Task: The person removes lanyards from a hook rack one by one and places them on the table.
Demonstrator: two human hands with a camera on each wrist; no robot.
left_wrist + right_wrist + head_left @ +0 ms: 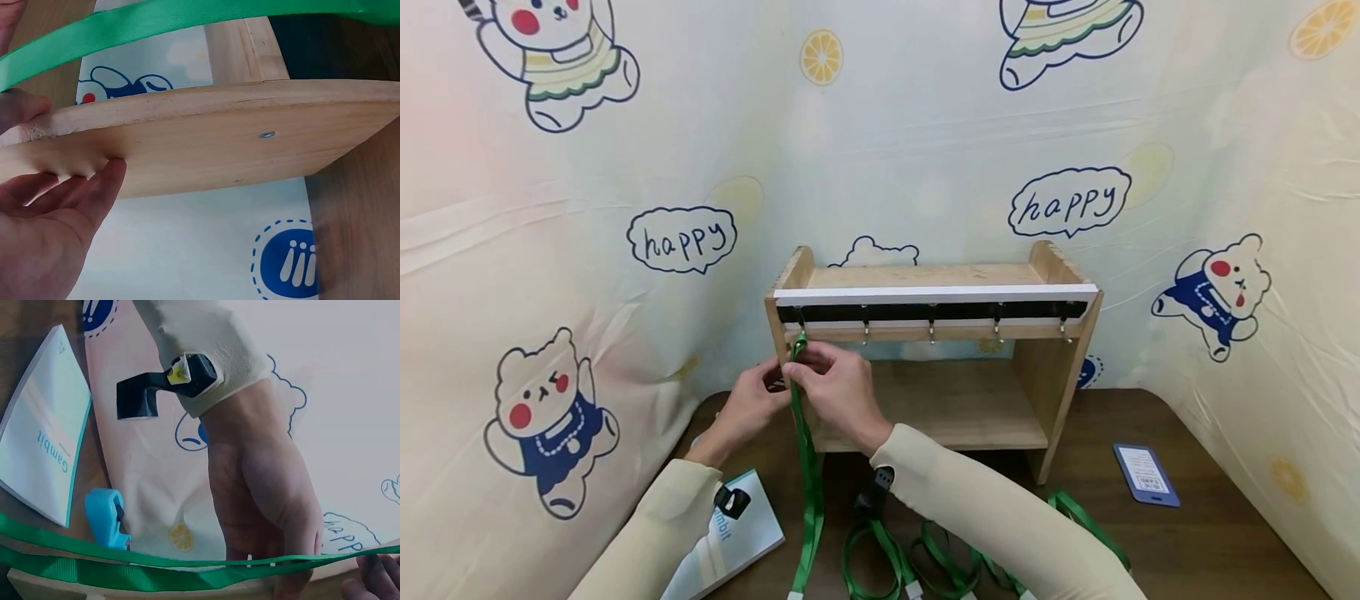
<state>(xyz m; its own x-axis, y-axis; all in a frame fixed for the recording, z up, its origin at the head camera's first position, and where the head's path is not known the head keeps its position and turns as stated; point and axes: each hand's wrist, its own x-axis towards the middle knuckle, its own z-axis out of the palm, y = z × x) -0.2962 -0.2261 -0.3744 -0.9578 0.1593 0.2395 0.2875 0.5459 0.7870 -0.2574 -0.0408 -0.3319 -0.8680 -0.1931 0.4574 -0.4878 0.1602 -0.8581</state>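
A small wooden shelf rack point(955, 392) stands on the table, with a row of metal hooks along its black front strip. From the leftmost hook hangs a green lanyard point(811, 483), its long strap running down to the table. My right hand point(842, 392) pinches this strap between thumb and fingers just below the hook. My left hand point(748, 404) holds the rack's left side panel point(200, 137), its fingers against the outer face and the thumb at the front edge. Several more green lanyards point(872, 567) lie looped in front of the rack.
A white box marked "Gambit" point(737, 533) lies front left, with a light blue plastic object point(105, 515) near it. On the right a blue card holder point(1147, 475) lies flat on the brown table point(1217, 542). A patterned cloth point(887, 150) surrounds the back and sides.
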